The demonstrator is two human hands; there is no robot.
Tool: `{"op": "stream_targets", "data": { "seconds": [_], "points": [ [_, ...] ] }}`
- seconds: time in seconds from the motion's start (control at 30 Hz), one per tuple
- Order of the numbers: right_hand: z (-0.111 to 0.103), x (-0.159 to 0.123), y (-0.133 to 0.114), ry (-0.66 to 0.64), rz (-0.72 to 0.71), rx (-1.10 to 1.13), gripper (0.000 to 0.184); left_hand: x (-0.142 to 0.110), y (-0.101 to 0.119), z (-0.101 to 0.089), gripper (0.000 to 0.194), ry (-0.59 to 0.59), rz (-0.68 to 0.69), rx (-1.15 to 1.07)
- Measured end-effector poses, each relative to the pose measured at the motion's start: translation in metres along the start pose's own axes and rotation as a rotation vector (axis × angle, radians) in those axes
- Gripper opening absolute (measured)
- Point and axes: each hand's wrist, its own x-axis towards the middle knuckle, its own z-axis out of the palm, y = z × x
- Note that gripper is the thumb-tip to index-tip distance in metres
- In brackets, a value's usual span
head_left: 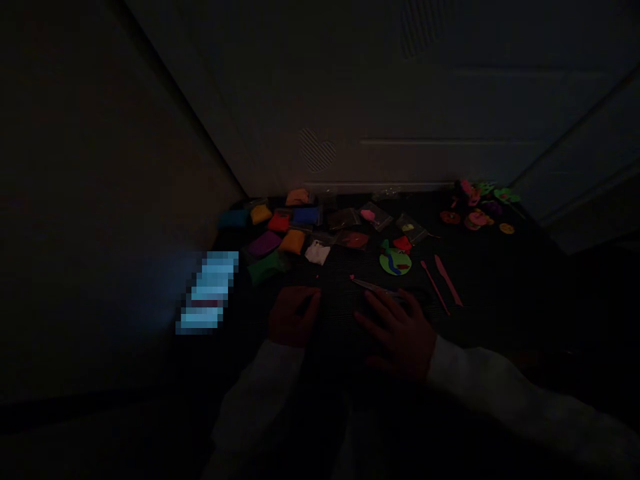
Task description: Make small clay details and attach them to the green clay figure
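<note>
The scene is very dark. My left hand (293,317) rests on the dark table, its fingers curled closed; whatever may be inside it is hidden. To its right, my right hand (403,333) lies palm down with the fingers spread. Its fingertips touch or almost touch a pair of scissors (373,285), whose handles are hard to make out. A tiny pink bit (351,277) sits by the blade tips. Just beyond is a round green clay piece (395,262) bearing blue and red parts. Two pink modelling tools (449,280) lie right of the scissors.
Several bags of coloured clay, among them a green bag (267,267) and a white bag (318,252), cover the table's back left. Small clay figures (479,219) stand at the back right. A lit, pixelated screen (209,293) is at the left edge. A pale wall (400,113) rises behind.
</note>
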Motion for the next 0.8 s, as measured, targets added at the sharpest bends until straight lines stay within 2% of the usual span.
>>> {"op": "stream_targets", "data": {
  "seconds": [0.07,0.2,0.33,0.47,0.6,0.8],
  "points": [
    [0.005,0.001,0.0,0.002,-0.038,0.007,0.06,0.0,0.0,0.0,0.014,0.007,0.015,0.004],
    [0.013,0.001,-0.001,0.079,0.053,-0.023,0.063,0.0,0.001,0.0,0.014,0.019,0.015,0.006],
    [0.012,0.001,-0.001,0.064,-0.04,-0.008,0.061,0.0,0.001,0.001,0.014,0.013,-0.009,-0.001],
    [0.01,0.001,0.0,0.098,0.05,-0.037,0.063,-0.001,-0.001,0.001,0.015,0.003,-0.01,0.003],
    [0.008,0.001,-0.002,0.063,-0.053,-0.016,0.061,-0.001,-0.001,0.0,0.015,-0.007,-0.015,0.008],
    [-0.007,0.0,0.004,0.086,0.092,-0.007,0.057,0.0,0.001,0.0,0.015,-0.039,0.089,0.006]
  ]
}}
